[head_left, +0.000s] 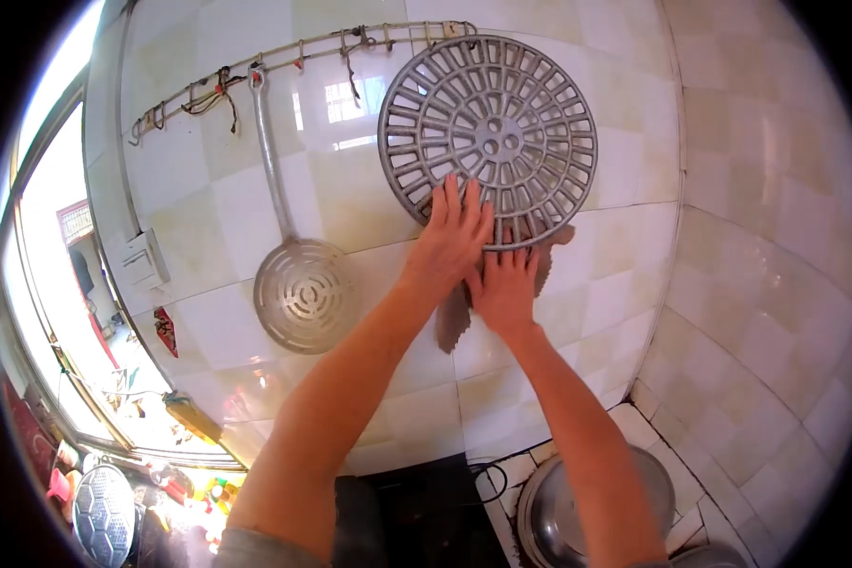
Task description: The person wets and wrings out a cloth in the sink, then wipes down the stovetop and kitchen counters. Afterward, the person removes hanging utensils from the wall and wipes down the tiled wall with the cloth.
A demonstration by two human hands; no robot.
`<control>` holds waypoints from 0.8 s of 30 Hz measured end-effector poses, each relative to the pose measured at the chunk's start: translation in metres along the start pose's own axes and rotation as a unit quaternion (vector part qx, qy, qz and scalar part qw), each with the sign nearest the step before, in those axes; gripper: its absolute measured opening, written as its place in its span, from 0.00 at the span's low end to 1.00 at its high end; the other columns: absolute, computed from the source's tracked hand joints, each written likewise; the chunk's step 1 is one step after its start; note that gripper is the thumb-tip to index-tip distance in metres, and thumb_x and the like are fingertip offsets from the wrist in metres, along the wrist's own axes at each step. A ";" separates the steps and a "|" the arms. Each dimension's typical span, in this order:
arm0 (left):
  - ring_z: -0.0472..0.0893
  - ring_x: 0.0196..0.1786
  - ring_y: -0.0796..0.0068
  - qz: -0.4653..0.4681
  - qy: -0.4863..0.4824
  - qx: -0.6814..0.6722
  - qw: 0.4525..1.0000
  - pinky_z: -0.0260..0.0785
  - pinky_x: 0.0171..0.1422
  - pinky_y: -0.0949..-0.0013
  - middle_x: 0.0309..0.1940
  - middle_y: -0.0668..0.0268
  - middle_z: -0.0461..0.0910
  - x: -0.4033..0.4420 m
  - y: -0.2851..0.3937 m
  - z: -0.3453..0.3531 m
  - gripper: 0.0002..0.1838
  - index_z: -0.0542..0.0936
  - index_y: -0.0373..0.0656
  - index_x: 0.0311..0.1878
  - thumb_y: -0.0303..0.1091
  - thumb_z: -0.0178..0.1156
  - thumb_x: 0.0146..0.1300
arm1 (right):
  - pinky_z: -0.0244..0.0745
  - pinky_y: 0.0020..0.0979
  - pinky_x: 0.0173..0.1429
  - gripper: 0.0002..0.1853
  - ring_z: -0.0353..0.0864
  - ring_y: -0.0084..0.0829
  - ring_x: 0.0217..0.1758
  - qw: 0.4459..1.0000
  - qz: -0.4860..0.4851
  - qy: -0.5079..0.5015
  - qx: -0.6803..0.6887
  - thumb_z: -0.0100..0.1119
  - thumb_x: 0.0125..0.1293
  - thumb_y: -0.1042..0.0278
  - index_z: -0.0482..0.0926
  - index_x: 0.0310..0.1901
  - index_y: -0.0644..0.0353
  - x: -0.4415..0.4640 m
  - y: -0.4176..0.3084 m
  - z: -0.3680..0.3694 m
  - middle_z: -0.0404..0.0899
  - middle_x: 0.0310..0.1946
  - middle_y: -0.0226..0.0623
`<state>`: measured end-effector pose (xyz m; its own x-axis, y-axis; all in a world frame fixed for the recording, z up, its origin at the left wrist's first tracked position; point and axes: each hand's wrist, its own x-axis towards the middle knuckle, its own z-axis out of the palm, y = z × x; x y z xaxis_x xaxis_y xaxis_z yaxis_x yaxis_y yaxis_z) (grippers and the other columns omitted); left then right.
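Note:
A round grey metal steamer rack [540, 133] with slots and a few centre holes hangs against the tiled wall. My left hand [452, 239] rests its outstretched fingers on the rack's lower left front. Just right of it, my right hand [506, 292] is up at the rack's bottom edge, holding a brown cloth [454, 320] to the wall. Parts of the cloth stick out on both sides of that hand, and some of it is hidden behind the rack.
A long-handled slotted skimmer [305, 295] hangs from a hook rail [327, 43] at left. Below the right arm sits a lidded metal pot [554, 511]. A bright window [57, 256], a wall switch [144, 261] and a cluttered sill with a perforated disc [104, 516] are at left.

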<state>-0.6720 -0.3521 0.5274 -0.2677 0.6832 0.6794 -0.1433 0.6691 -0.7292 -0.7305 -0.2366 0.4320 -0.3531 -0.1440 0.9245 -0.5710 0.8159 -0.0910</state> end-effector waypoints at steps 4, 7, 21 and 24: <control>0.66 0.65 0.34 0.009 0.008 0.004 1.000 0.61 0.67 0.42 0.63 0.43 0.69 -0.003 -0.001 -0.008 0.22 0.74 0.37 0.58 0.34 0.53 0.62 | 0.48 0.60 0.71 0.31 0.56 0.56 0.72 0.993 -0.041 0.115 0.005 0.51 0.67 0.53 0.64 0.69 0.57 0.034 0.011 0.006 0.60 0.69 0.50; 0.68 0.64 0.33 0.027 0.011 0.008 1.000 0.63 0.65 0.42 0.63 0.43 0.69 -0.010 -0.004 -0.018 0.23 0.74 0.37 0.59 0.35 0.53 0.62 | 0.50 0.56 0.70 0.31 0.57 0.50 0.73 0.977 -0.040 0.207 -0.025 0.53 0.67 0.53 0.63 0.70 0.54 0.035 -0.002 0.024 0.61 0.70 0.44; 0.69 0.63 0.34 0.047 0.027 -0.014 0.998 0.62 0.67 0.43 0.64 0.46 0.69 -0.027 -0.044 -0.053 0.24 0.72 0.36 0.61 0.34 0.53 0.62 | 0.51 0.58 0.74 0.35 0.56 0.52 0.74 0.947 -0.146 0.234 0.167 0.56 0.64 0.54 0.60 0.71 0.58 0.099 0.002 -0.008 0.61 0.69 0.47; 0.69 0.63 0.35 0.037 0.022 -0.020 0.999 0.63 0.67 0.44 0.65 0.47 0.69 -0.026 -0.050 -0.061 0.24 0.72 0.36 0.62 0.33 0.53 0.62 | 0.51 0.58 0.74 0.35 0.56 0.52 0.74 0.964 -0.074 0.238 0.088 0.56 0.65 0.53 0.60 0.71 0.57 0.111 0.011 0.008 0.60 0.70 0.47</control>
<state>-0.6000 -0.3853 0.5507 -0.2344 0.7424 0.6276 -0.0862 0.6272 -0.7741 -0.7814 -0.2483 0.5310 0.0979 0.0560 0.9936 -0.7214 0.6918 0.0321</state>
